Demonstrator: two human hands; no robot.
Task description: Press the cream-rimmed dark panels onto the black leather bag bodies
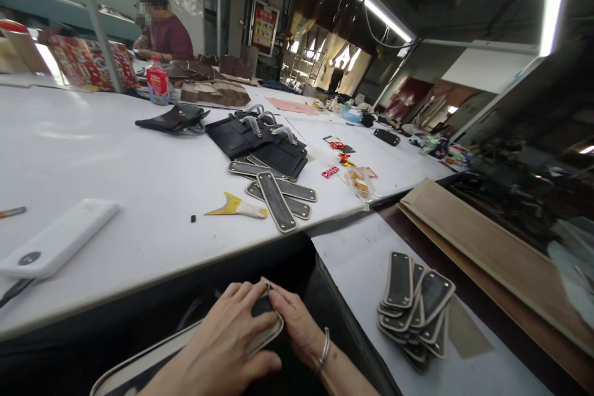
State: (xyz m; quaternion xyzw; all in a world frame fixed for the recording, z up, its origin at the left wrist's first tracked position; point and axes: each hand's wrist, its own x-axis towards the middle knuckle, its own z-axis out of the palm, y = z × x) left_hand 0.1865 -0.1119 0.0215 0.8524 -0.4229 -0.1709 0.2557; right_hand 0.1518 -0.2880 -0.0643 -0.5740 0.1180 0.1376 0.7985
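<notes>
Both hands meet low in the picture, below the table's front edge, on one long dark strap piece with a pale rim (266, 334). My left hand (227, 340) lies over its end with fingers curled around it. My right hand (294, 322), a bracelet on its wrist, pinches the same end from the right. The piece runs off to the lower left. A fanned stack of similar dark pieces (413, 306) rests on a lower surface to the right. More such pieces (276, 195) lie on the white table (116, 161) above.
On the table lie a white power bank (58, 238), a yellow scraper (236, 207), black leather pouches (260, 142), a black bag (174, 117) and candy wrappers (343, 164). Wooden boards (487, 247) lean at the right. Another person (160, 25) sits at the far left end.
</notes>
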